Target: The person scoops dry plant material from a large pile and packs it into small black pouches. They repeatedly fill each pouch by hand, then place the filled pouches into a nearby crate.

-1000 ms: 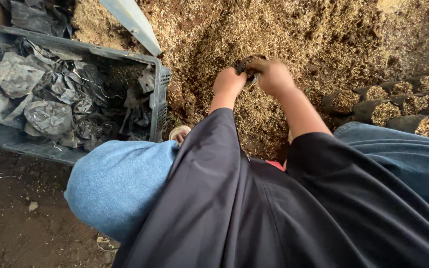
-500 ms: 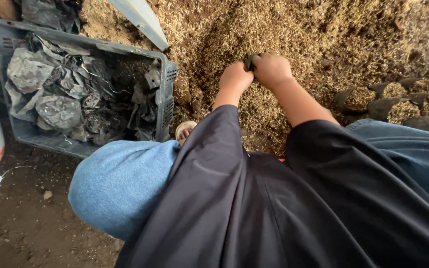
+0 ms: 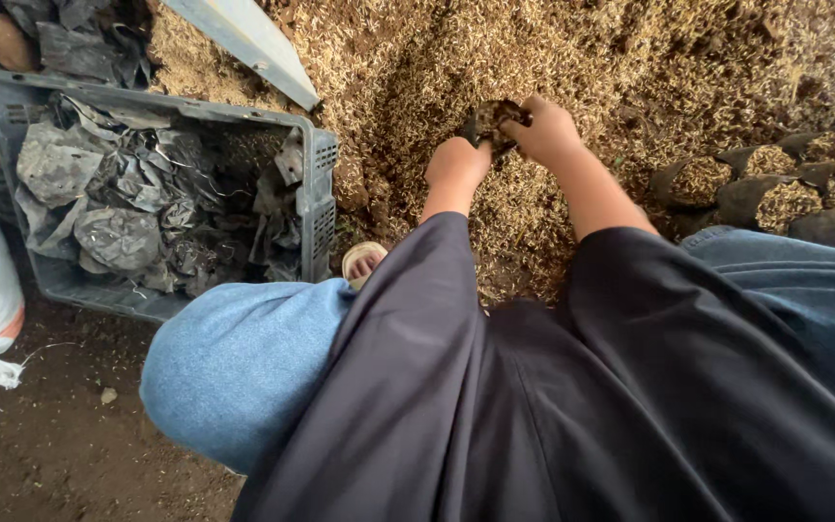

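A broad heap of pale straw-coloured husk mix [image 3: 572, 77] fills the ground in front of you, and you crouch over it with both arms stretched forward, dark sleeves and blue-jeaned knees in the lower part of the view. To your left a grey plastic crate [image 3: 321, 184] sits beside the heap, stuffed with crumpled, empty black plastic bags [image 3: 118, 203]. To your right, at the heap's edge, lies a row of filled black bags [image 3: 775, 193], their open mouths showing the same husk. Between your hands, just above the heap, is one small black bag [image 3: 490, 121]. Your left hand [image 3: 456, 162] is curled closed on its near edge, and your right hand [image 3: 548, 130] grips its far edge, fingers [image 3: 524, 108] pinching the rim. This looks like the filling step, with the bag held open at the heap. The next move likely calls for keeping the mouth spread while husk is scooped in, without the thin plastic folding shut.
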